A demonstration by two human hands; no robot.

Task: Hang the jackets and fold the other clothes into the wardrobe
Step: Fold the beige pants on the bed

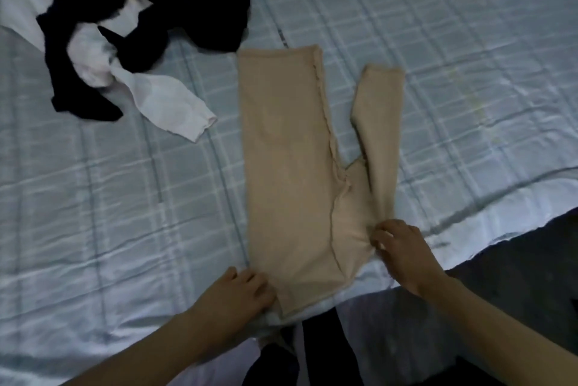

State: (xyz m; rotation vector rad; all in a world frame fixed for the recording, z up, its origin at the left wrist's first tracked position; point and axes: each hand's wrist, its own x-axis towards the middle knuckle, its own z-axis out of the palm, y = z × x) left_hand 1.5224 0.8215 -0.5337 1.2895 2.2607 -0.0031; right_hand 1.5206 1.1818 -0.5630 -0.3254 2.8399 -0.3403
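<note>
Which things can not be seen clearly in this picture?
- Wardrobe: outside the head view.
- Black and white clothes pile: tangled, blurred; garment types unclear.
- Beige knit garment: near hem hidden under left hand and right hand.
- Checked bedsheet: cut by frame edges.

Both forearms are bare with no sleeves, and neither the left hand (242,290) nor the right hand (403,252) carries a ring, watch, glove or bracelet at wrist.

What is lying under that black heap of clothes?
White fabric pokes out beneath the black clothes, all resting on the checked bedsheet. How far the white piece runs under them is hidden.
</note>
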